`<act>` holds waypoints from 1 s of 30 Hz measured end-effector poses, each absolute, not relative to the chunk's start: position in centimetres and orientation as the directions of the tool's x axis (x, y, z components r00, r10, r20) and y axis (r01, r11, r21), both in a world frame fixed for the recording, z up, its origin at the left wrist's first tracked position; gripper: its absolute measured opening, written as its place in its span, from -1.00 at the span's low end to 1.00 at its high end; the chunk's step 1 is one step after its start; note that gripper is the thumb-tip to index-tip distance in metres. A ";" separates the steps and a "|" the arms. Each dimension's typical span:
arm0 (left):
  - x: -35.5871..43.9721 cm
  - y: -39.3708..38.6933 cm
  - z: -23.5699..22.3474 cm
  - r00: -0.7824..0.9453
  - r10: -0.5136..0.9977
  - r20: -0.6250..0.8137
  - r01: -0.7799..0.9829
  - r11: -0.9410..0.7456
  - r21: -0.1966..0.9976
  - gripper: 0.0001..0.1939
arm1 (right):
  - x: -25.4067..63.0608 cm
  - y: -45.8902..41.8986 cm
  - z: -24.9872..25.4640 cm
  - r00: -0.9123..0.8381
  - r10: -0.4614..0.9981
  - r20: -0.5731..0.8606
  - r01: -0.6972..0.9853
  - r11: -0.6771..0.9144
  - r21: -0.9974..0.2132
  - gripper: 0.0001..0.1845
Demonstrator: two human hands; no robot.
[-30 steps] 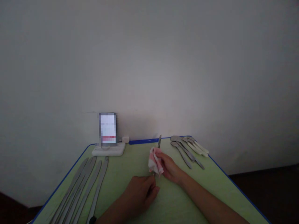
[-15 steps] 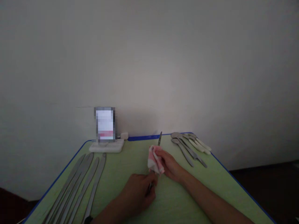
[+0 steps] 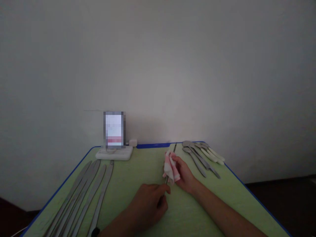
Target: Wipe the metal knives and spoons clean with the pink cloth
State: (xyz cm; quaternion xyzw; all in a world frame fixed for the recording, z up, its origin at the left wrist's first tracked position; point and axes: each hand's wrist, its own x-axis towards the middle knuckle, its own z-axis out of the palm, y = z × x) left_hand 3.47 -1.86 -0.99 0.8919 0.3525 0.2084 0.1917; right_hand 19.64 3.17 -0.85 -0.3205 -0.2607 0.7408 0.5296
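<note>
Nearest, at bottom centre: left hand (image 3: 150, 204), back upward, fingers curled round the near end of a slim metal utensil (image 3: 166, 180), by its shape likely a table knife. By the wrist, a small dark item (image 3: 95, 232), too unclear to name. To the left, a row of long metal knives (image 3: 98, 198), lengthwise on the green table (image 3: 143, 176).

A little farther: right hand (image 3: 184, 176), fingers pinching a pink-and-white cloth (image 3: 170, 166), folded around the utensil's middle. Thin tip out beyond the cloth, pointing away; clearance above the table impossible to tell.

Step in hand, as judged: wiping. Best done with a firm left grip, cloth pressed evenly on both faces, strokes toward the tip and fingertips clear of any edge. Turn the utensil between passes; finish near the handle too.

Farther, right: metal spoons (image 3: 195, 161) and white-handled pieces (image 3: 208, 157), bunched at the corner. Far left: white stand (image 3: 115, 153) under a lit screen (image 3: 114, 128), contents blurred; white plug (image 3: 133, 142) just beside. Last, a pale wall (image 3: 158, 65).
</note>
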 end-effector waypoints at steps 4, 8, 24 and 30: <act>3.6 -1.9 -0.8 0.609 0.739 0.290 0.499 -0.640 0.584 -0.75 | 19.4 3.2 -0.5 -0.225 0.962 -0.154 -0.596 -0.261 -0.760 -0.71; 3.6 -1.8 -0.9 0.584 0.765 0.271 0.508 -0.605 0.613 -0.77 | 18.9 3.2 -0.8 -0.259 0.959 -0.119 -0.528 -0.244 -0.813 -0.58; 3.4 -2.1 -0.5 0.683 0.720 0.122 0.574 -0.632 0.520 -0.76 | 18.7 2.2 -0.4 -0.205 0.973 -0.106 -0.304 -0.166 -0.938 -0.50; 3.3 -2.3 -0.2 0.727 0.679 0.107 0.548 -0.667 0.505 -0.76 | 18.7 2.3 -0.6 -0.253 0.960 -0.116 -0.347 -0.203 -0.916 -0.55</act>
